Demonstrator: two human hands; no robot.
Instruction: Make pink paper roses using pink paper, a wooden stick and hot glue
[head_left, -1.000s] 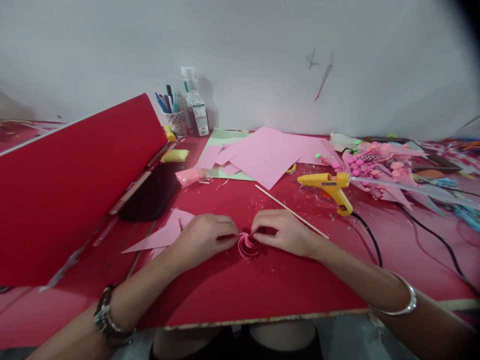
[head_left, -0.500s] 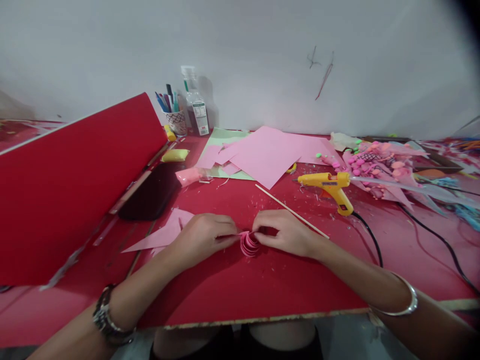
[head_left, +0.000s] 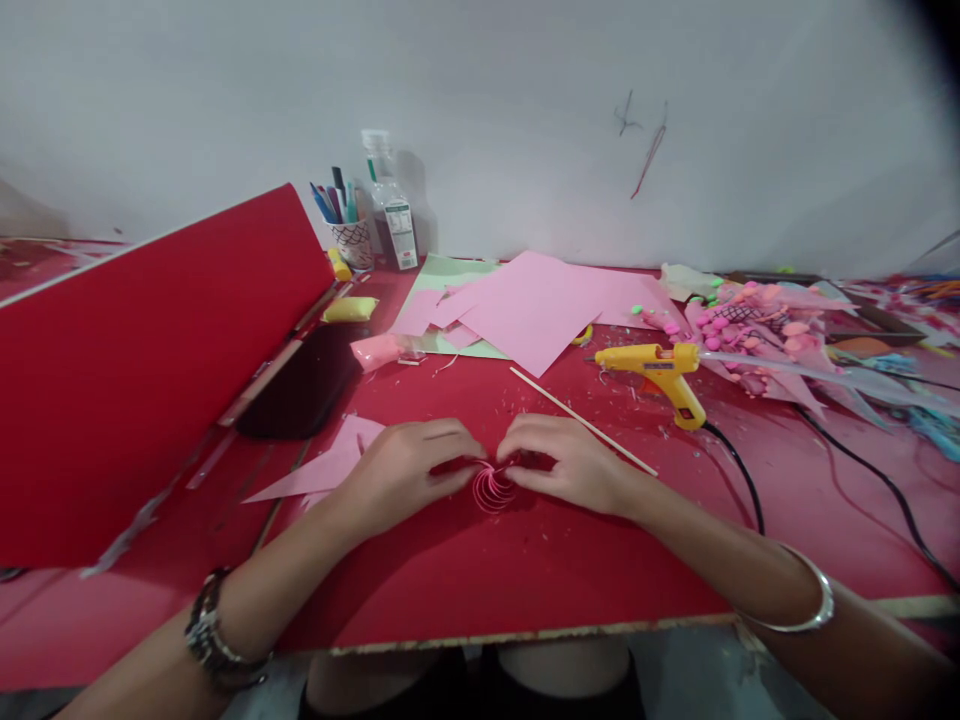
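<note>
A small pink paper coil [head_left: 493, 489] with several curved loops hangs between my two hands, low over the red table. My left hand [head_left: 420, 462] pinches its left side between thumb and fingertips. On the other side, my right hand [head_left: 564, 462] has its fingertips closed on the coil's top right edge. Folded pink paper pieces [head_left: 337, 467] lie behind my left forearm. A thin pale stick [head_left: 577, 418] rests slantwise just behind my right hand. The yellow glue gun [head_left: 660, 375] lies farther back on the right.
A red board [head_left: 165, 370] leans at the left beside a dark phone-like object [head_left: 300, 385]. Pink sheets [head_left: 532, 310] lie at the back. A pen cup [head_left: 352, 243] and bottle [head_left: 397, 225] stand by the wall. Pink decorations [head_left: 757, 330] and a black cord [head_left: 877, 480] are right.
Both hands have drawn slightly closer together and the coil has shifted a little left. Its loops are more fanned out.
</note>
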